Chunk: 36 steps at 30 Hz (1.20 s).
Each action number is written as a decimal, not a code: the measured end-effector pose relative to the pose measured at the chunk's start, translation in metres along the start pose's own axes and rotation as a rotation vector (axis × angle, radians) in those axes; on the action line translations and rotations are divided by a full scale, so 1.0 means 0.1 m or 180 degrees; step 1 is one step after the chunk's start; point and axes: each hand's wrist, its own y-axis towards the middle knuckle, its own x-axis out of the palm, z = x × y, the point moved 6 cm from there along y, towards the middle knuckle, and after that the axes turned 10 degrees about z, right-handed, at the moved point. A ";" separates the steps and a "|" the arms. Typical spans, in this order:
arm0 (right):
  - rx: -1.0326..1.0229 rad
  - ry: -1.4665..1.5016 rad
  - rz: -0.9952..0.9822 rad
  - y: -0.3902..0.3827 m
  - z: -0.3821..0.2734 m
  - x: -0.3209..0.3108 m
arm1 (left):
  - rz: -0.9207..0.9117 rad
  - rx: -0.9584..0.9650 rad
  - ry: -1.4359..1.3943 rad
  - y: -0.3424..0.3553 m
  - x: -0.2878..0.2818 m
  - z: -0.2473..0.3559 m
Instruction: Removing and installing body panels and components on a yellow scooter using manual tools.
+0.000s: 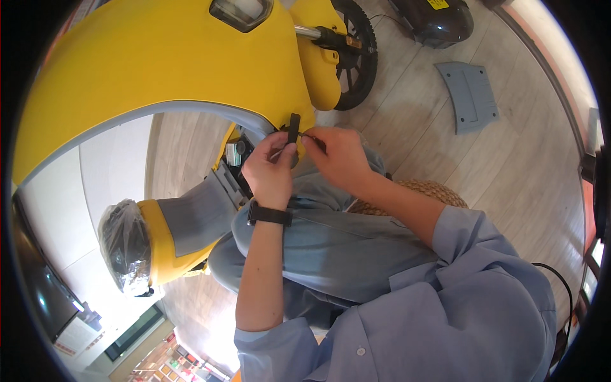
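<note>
Pinches a narrow black piece (pixel 294 127) between thumb and fingers of the left hand (pixel 268 167), held nearly upright at the edge of a yellow scooter (pixel 191 60). Closes the fingertips of the right hand (pixel 340 156) just beside it, apparently on a thin dark thing (pixel 303 134), too small to make out clearly. Wears a black watch (pixel 270 215) on the left wrist, a light blue shirt (pixel 439 312) and blue-grey trousers (pixel 331 239). Partly covers a woven seat (pixel 433 190) with the right forearm (pixel 407 202). Has a front wheel (pixel 361 63) beyond the hands, a grey panel (pixel 471 95) lying on the wooden floor (pixel 420 143) farther right, well apart from both hands, and, to the left, a scooter seat (pixel 124 242) wrapped in clear plastic.
</note>
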 end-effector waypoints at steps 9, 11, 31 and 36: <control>-0.0114 -0.0099 0.0092 0.05 0.10 -0.03 | 0.0357 0.0286 0.0819 0.06 -0.01 0.05; -0.0122 -0.0034 0.0091 0.06 0.10 -0.02 | 0.0350 0.0315 0.0604 0.07 -0.02 0.02; -0.0415 0.0076 0.0191 0.06 0.11 0.01 | 0.0012 0.0845 0.1659 0.22 0.02 0.10; -0.0706 -0.0147 0.0281 0.07 0.08 0.00 | 0.0046 0.0863 0.1509 0.22 0.05 0.12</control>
